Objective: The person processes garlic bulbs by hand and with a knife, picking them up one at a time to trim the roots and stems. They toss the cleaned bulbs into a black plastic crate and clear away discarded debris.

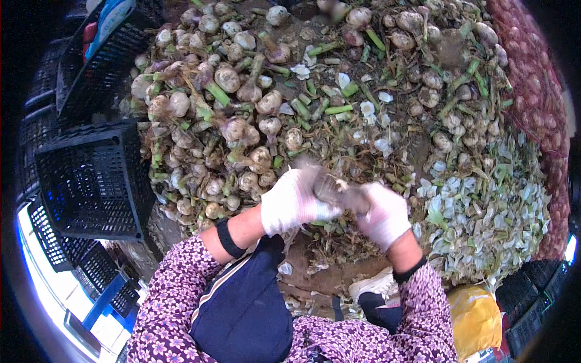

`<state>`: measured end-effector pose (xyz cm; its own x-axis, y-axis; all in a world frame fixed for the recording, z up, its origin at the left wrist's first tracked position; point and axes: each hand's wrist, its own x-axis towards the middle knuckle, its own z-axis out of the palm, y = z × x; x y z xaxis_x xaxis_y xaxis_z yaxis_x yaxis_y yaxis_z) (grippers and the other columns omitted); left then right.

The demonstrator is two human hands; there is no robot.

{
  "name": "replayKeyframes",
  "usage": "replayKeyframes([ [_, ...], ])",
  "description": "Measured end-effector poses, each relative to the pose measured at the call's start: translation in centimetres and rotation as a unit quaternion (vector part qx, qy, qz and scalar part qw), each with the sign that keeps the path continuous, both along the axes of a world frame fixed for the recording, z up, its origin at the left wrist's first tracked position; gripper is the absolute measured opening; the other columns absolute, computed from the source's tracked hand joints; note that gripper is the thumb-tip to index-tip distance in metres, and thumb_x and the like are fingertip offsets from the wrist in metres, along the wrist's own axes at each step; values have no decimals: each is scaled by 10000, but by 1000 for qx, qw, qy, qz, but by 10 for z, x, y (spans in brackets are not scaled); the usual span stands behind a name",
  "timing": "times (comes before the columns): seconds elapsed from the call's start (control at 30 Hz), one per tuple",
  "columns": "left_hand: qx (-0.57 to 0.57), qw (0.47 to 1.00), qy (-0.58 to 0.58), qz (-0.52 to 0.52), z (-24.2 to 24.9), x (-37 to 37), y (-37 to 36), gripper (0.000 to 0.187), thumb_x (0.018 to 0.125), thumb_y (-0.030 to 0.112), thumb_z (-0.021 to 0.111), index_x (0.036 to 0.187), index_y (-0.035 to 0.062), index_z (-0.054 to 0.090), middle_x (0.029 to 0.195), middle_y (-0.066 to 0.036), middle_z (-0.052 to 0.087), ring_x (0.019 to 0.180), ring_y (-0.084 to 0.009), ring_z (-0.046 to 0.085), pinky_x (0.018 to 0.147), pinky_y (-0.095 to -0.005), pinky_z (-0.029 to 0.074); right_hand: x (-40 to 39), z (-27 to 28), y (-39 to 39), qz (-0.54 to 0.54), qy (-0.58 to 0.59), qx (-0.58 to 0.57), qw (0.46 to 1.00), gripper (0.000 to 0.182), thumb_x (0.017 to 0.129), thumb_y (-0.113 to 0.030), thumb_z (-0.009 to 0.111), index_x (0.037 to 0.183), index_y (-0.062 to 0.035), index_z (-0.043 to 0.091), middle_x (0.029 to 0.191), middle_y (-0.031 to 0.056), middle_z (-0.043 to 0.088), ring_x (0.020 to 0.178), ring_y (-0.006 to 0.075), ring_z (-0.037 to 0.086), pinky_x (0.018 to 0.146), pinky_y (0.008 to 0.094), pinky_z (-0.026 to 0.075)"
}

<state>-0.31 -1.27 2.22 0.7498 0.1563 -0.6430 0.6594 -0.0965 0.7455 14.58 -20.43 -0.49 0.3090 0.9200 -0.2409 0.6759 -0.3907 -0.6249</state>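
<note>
Both hands wear white gloves with dirty grey fingertips. In the middle of the head view, my left hand [296,196] is closed round a garlic bulb [327,188], which is partly hidden by the fingers and blurred. My right hand [382,213] comes in from the other side, its fingers closed against the bulb's right side; whether it holds anything else is hidden by blur. Below and around the hands lie cut stems [338,109], papery skins and dirt. Many garlic bulbs [227,78] with roots and stalks are heaped to the left.
Black plastic crates [136,181] stand at the left, others at the lower right. Pale peeled skins [478,218] form a pile on the right. Red mesh sacks of bulbs [532,91] line the right edge. A yellow bag [475,320] sits beside my right arm, near a shoe [375,284].
</note>
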Motion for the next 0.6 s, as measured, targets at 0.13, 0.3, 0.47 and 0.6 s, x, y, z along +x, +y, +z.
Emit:
replayKeyframes([
  [0.13,-10,998,-54,13,12,-7,-4,641,702,416,849,1205,60,675,1010,-118,743,916,-225,730,861,-347,575,38,-29,-35,-103,-6,-229,968,266,817,-119,661,1078,-71,646,977,185,707,925,405,679,797,443,558],
  [0.3,49,998,-29,-40,1,3,0,660,709,353,863,1256,68,630,1061,-142,718,971,-265,715,875,-362,570,27,-7,-30,-83,71,-25,994,215,808,-72,647,1018,-108,672,902,137,695,808,344,682,705,415,559],
  [0.47,-157,968,-149,130,-31,-13,-14,686,696,363,913,1212,14,625,1025,-107,703,952,-187,698,820,-313,559,5,45,6,76,19,-65,995,236,760,-122,729,990,-93,683,810,139,654,764,353,672,679,414,547],
  [0.6,82,974,-210,-26,-24,-14,-6,574,727,344,877,1147,19,658,955,-87,713,898,-166,706,784,-302,563,0,26,1,91,15,-65,994,213,740,-161,693,938,-100,644,788,165,629,749,376,659,646,469,533],
])
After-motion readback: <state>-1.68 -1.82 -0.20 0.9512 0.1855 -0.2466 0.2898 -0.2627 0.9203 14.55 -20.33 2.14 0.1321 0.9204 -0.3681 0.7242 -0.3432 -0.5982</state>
